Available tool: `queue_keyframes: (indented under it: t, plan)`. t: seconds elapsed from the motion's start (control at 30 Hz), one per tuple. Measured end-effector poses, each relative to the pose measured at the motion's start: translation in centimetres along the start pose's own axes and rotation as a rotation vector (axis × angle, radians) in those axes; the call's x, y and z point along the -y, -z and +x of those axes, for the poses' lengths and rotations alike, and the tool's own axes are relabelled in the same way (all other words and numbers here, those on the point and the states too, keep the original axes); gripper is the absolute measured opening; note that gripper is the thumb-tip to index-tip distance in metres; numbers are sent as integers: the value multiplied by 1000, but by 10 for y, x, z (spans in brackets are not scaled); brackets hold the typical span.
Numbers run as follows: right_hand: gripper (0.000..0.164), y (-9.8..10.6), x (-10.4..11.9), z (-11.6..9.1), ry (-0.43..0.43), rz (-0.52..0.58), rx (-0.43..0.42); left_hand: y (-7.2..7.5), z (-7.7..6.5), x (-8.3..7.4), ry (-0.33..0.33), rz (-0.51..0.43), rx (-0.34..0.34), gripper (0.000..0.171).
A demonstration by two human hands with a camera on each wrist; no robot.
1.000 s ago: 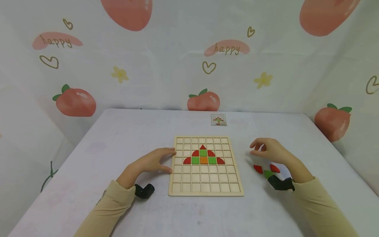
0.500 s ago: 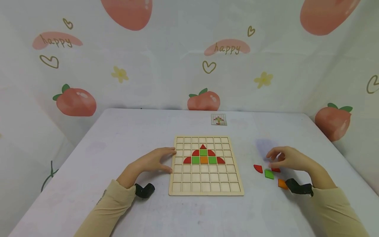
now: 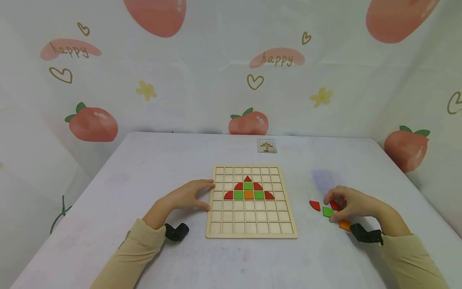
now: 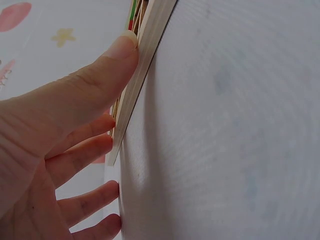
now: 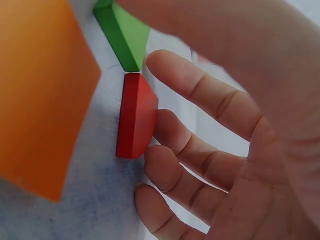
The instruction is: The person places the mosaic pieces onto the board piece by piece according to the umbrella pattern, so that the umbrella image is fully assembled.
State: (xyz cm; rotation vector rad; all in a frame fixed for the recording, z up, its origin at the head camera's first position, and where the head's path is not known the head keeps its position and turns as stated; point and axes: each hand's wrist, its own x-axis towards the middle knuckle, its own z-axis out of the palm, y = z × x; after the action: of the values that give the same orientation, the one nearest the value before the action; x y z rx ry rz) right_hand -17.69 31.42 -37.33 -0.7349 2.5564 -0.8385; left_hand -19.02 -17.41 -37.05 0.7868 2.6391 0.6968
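Observation:
A wooden grid board [image 3: 236, 228] lies mid-table, with red, green and orange tiles set in a tree-like shape. My left hand [image 3: 185, 195] rests along its left edge, thumb and fingers spread; in the left wrist view the thumb [image 4: 107, 70] touches the board's side [image 4: 137, 85]. My right hand [image 3: 355, 203] is low over loose tiles. Its thumb and index finger stand on either side of a green square tile [image 3: 327, 212] lying flat. A red quarter-round tile [image 5: 137, 117] sits beside the other fingers, and an orange tile [image 3: 344, 225] lies near the wrist.
Another red quarter-round tile [image 3: 315, 205] lies left of the green square. A small pattern card [image 3: 266, 145] lies behind the board. Black wrist cameras [image 3: 177, 232] show on both arms. A printed cloth backdrop [image 3: 202, 72] hangs behind the table.
My right hand has moved right and toward me, down onto the loose tiles, with thumb and index finger now around the green square. The orange tile has come into view. My left hand has stayed still.

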Motion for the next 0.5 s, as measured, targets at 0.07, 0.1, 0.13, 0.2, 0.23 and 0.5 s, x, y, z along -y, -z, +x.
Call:
queue_keyframes:
  t: [0.07, 0.1, 0.13, 0.2, 0.23, 0.5]
  plan:
    - [28, 0, -1, -1, 22, 10, -4, 0, 0, 0, 1, 0, -1, 70]
    - [27, 0, -1, -1, 33, 15, -6, 0, 0, 0, 1, 1, 0, 70]
    - [26, 0, -1, -1, 43, 24, -9, 0, 0, 0, 1, 1, -1, 70]
    - [24, -1, -1, -2, 65, 40, -17, 0, 0, 0, 0, -1, -2, 70]
    - [23, -1, -1, -2, 76, 45, -22, 0, 0, 0, -2, -2, -3, 70]
    - [22, -4, -3, -2, 134, 8, -75, 0, 1, -1, -6, -7, -7, 69]
